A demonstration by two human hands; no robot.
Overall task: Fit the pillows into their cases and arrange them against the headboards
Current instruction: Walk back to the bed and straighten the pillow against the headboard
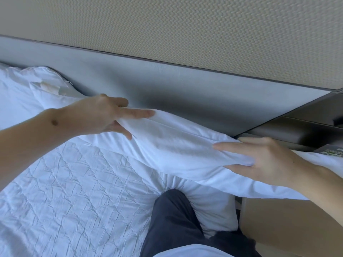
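Pillow (178, 145) — white, cased, softly creased — pinched by both hands against headboard (185, 86).

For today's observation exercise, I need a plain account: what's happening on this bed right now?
A person is leaning over the bed, one knee pressed into the quilted mattress cover. Both hands hold a white cased pillow close to the grey headboard: the left hand grips one end, the right hand the other. A second white pillow already lies at the headboard to the left. A dark bedside shelf sits at the right.
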